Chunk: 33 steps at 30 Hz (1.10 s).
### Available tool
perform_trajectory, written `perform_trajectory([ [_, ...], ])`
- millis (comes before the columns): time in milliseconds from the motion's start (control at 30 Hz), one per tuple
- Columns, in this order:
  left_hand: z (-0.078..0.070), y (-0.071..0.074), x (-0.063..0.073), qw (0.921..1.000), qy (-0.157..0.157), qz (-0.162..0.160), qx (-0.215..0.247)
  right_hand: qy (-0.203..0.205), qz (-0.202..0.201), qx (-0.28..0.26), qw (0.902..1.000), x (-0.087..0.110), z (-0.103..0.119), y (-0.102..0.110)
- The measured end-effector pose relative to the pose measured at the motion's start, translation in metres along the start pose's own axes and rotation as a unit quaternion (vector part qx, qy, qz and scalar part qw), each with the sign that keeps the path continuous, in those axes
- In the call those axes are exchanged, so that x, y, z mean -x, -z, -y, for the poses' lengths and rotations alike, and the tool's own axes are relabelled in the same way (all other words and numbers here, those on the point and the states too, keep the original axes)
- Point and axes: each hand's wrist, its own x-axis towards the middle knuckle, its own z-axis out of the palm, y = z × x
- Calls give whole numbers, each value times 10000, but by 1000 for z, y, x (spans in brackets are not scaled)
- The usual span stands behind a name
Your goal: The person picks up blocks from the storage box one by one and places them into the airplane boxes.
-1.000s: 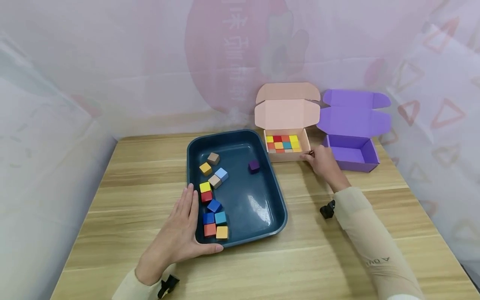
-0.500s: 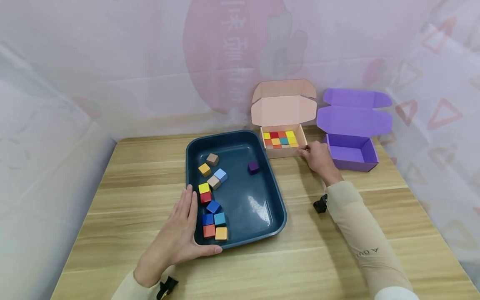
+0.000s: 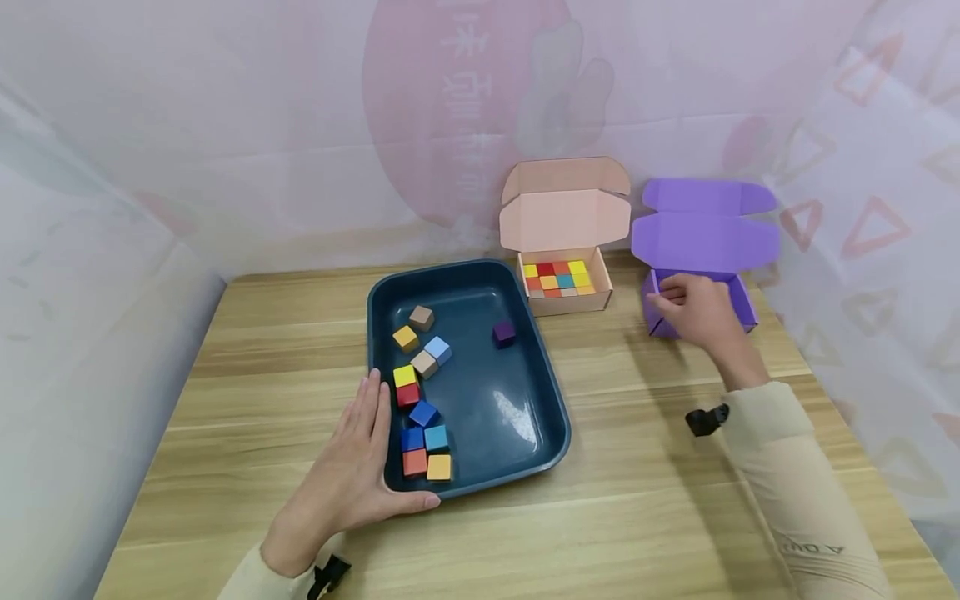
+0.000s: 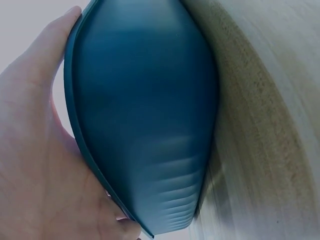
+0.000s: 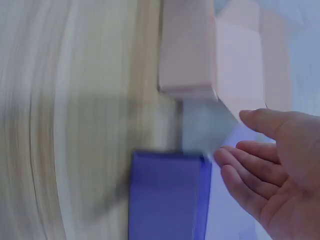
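My left hand (image 3: pixel 347 462) lies along the near left corner of the dark blue tray (image 3: pixel 553 375). Its straight fingers rest on the left rim and its thumb on the front rim; the left wrist view has the tray's outer wall (image 4: pixel 145 115) beside the palm. Over the front of the open purple box (image 3: pixel 738 304) hovers my right hand (image 3: pixel 701 312), hiding part of that box. The right wrist view shows its fingers (image 5: pixel 250 172) loosely bent with nothing between them. Left of it, the open peach box (image 3: pixel 566 306) holds rows of coloured cubes (image 3: pixel 564 282).
Several loose cubes lie along the tray's left side, among them a yellow cube (image 3: pixel 405 377) and a light blue cube (image 3: pixel 438 350). A dark purple cube (image 3: pixel 504 334) sits alone near the right wall. A printed cloth (image 3: pixel 300 167) hangs behind the wooden table (image 3: pixel 247 383).
My right hand has left the peach box's front right corner and moved right, over the purple box. The peach box has shifted slightly left and back. The left hand stays on the tray.
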Motion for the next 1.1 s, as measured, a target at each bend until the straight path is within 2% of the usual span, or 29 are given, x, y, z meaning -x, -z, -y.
perform_trajectory([
  [100, 2, 1, 1, 10000, 10, -14, -39, -237, -362, 18, 9991, 6, -19, 17],
  [267, 5, 1, 2, 10000, 6, -27, -7, -1024, -909, 224, 9903, 11, -63, 36],
  [367, 7, 0, 2, 10000, -35, -21, 56, -1546, -916, 266, 9833, 18, -89, 40],
  [500, 10, 0, 1, 9999, -86, -14, 84, -1893, -398, 144, 9810, 29, -113, 41],
  [600, 12, 0, 1, 9999, -100, 16, 77, -1900, -83, 58, 9817, 34, -123, 41],
  [767, 13, -2, 1, 9998, -100, 76, 145, -1779, 8, 127, 9840, 40, -132, 42],
  [1100, 11, 0, 0, 9997, -91, 12, 245, -1226, 157, 281, 9919, 57, -117, 40],
])
